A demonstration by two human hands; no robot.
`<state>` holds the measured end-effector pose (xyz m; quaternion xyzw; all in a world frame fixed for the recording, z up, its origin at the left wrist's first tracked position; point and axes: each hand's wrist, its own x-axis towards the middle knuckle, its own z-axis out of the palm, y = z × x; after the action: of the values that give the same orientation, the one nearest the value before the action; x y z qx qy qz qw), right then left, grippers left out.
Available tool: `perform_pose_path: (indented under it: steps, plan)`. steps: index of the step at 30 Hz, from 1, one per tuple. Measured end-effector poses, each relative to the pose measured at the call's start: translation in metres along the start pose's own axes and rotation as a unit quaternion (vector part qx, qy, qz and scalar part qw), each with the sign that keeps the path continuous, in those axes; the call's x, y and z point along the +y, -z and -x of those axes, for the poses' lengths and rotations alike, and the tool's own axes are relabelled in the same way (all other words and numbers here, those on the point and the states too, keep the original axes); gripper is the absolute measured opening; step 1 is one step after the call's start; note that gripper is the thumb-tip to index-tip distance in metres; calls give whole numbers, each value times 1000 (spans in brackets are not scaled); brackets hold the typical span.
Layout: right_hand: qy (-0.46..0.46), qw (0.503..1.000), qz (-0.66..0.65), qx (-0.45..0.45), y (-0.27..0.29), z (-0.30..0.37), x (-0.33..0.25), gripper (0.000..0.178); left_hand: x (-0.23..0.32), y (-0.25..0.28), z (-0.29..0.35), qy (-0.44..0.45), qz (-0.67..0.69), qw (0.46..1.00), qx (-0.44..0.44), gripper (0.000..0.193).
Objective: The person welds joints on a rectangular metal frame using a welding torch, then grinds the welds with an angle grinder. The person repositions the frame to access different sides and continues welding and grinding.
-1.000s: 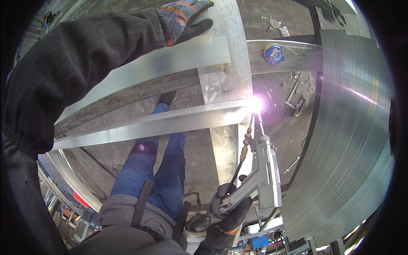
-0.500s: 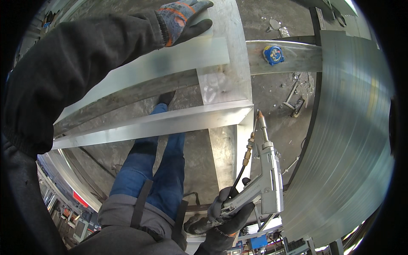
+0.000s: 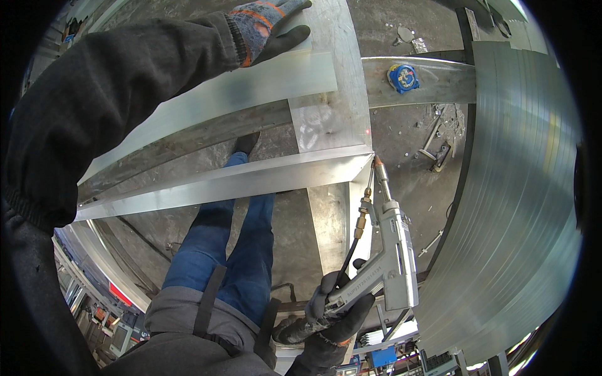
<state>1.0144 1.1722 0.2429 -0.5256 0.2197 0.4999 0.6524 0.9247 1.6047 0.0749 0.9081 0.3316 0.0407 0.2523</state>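
Note:
My gloved right hand (image 3: 335,307) is closed round the grip of a silver-grey handheld laser welding gun (image 3: 399,257). The gun's copper-coloured tip (image 3: 379,161) points away from me, at or very near the right-hand corner of a shiny bent metal profile (image 3: 251,180). A thin feed tube with brass fittings (image 3: 361,219) runs beside the nozzle. Just beyond the corner, a small red light spot shows on the metal plate (image 3: 338,119). At the far left my gloved left hand (image 3: 268,30) rests with fingers stretched out on flat sheet metal (image 3: 276,76).
A blue tape measure (image 3: 402,79) lies on a metal crossbar (image 3: 442,83). Along the right stands a large stack of metal sheets (image 3: 514,207). Metal scraps and a clamp-like tool (image 3: 441,153) lie on the floor below. My legs show beneath the frame.
The welding gun has moved slightly away from me and left, bringing its tip to the profile's corner. A red spot now shows on the plate. My left hand has hardly moved.

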Motion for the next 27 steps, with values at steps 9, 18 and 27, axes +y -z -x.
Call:
perform_pose_path:
  steps: [9, 18, 27]
  plan:
    - [8, 1000, -7, -13, -1, -4, 2, 65, 2, -1, 0, -4, -2, 1000, 9, 66]
    - [-7, 1000, 17, 2, -9, -2, -2, 62, 0, -3, -1, -8, -2, 1000, 13, 62]
    - [-7, 998, 54, -10, -8, 4, -1, 66, -2, -8, -4, -12, -1, 1000, 20, 58]
